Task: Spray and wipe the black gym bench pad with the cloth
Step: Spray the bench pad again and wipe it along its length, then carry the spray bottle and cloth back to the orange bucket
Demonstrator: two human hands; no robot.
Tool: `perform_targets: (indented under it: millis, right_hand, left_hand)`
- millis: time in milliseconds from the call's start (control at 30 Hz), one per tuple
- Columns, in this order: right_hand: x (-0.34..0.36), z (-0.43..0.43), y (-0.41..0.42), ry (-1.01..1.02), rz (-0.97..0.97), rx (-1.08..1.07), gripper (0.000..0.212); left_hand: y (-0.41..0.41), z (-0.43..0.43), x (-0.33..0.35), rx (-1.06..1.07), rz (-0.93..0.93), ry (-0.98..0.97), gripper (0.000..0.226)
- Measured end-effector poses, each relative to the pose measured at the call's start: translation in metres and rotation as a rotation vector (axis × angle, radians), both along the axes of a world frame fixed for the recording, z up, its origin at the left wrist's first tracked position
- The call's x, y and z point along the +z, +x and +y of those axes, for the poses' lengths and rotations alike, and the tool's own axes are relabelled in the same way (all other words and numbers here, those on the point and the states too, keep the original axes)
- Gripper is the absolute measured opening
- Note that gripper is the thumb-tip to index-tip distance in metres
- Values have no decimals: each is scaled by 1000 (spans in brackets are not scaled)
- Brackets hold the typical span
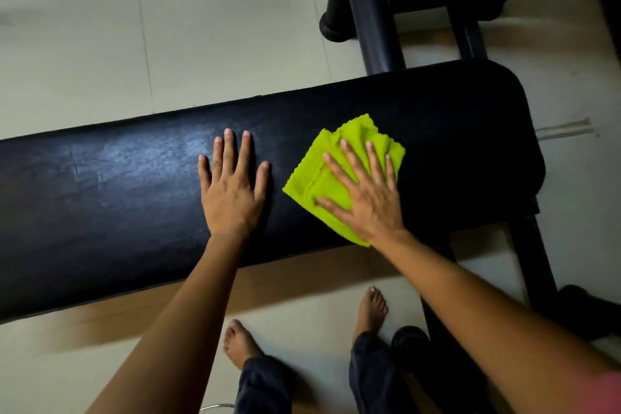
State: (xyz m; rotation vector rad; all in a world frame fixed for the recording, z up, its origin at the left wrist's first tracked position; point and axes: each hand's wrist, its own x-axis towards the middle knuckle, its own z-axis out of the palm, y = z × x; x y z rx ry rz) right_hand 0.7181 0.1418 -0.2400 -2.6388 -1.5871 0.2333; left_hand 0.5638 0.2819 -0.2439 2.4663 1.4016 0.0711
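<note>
The black gym bench pad [117, 198] runs across the view from the left edge to its rounded right end. A folded lime-green cloth [322, 178] lies on the pad right of centre. My right hand [366, 198] presses flat on the cloth with fingers spread. My left hand [232, 185] rests palm-down on the bare pad just left of the cloth, fingers apart and holding nothing. The pad left of my left hand shows a dull, streaky sheen. No spray bottle is in view.
The bench's black metal frame [369, 10] rises behind the pad, and a black leg [534, 265] drops to the floor at the right. My bare feet [369, 309] stand on pale floor tiles [100, 27] in front of the bench.
</note>
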Motion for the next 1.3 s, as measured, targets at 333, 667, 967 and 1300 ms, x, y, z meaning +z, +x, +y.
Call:
perform_targets:
  millis: [333, 667, 967, 1300]
  right_hand:
    - [-1, 9, -3, 116, 46, -197, 50]
    - [107, 21, -76, 138, 935, -589, 36]
    - [209, 111, -237, 147, 1459, -710, 29]
    - [271, 226, -404, 72, 1540, -533, 11]
  left_hand:
    - [3, -1, 7, -1, 10, -31, 57]
    - [-49, 2, 98, 82, -198, -734, 49]
    - [-260, 60, 222, 467, -368, -711, 37]
    - [-447, 143, 299, 897, -618, -548, 28]
